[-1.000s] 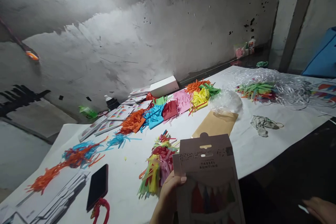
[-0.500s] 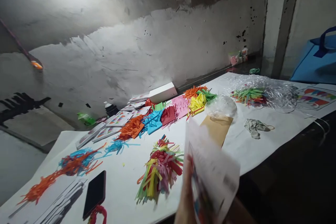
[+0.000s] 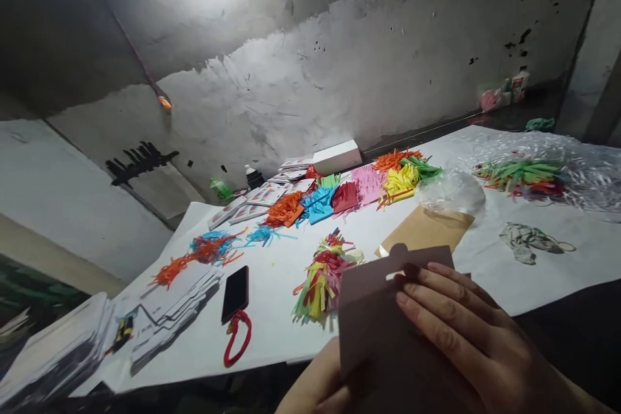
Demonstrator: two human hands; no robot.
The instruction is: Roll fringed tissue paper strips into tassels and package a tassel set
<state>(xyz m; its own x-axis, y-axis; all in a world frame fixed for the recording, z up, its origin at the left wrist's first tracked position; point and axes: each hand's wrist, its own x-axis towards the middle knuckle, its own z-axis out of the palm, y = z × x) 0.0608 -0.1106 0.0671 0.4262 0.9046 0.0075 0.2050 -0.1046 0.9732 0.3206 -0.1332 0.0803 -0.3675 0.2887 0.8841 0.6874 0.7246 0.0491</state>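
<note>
Cardboard fills the bottom of our view: we hold a brownish card packet (image 3: 388,330) upright above the near edge of the table (image 3: 485,284), its plain side toward us and its hang tab at the top. Our right hand (image 3: 466,336) lies flat across that face with the fingers (image 3: 431,310) spread and pressing lightly, while our left hand (image 3: 320,388) props the packet from below at its left edge; whether those fingers curl round it we cannot tell, since the card hides them. We judge the step in hand to be handling or checking the packet itself, with both hands busy on it. Any next move would call for a steady two-handed grip, because the card is thin and would bend easily. Just beyond it lies a bundle of mixed paper tassels (image 3: 323,272), and to the left a dark phone (image 3: 235,284) with a red strap (image 3: 237,339). Farther back we see a row of coloured tassels (image 3: 349,191), a tan envelope (image 3: 427,229), a white box (image 3: 337,156) and stacks of printed cards (image 3: 174,310). No writing is legible to us now; the printed cards show only small coloured shapes, too small to read.
</note>
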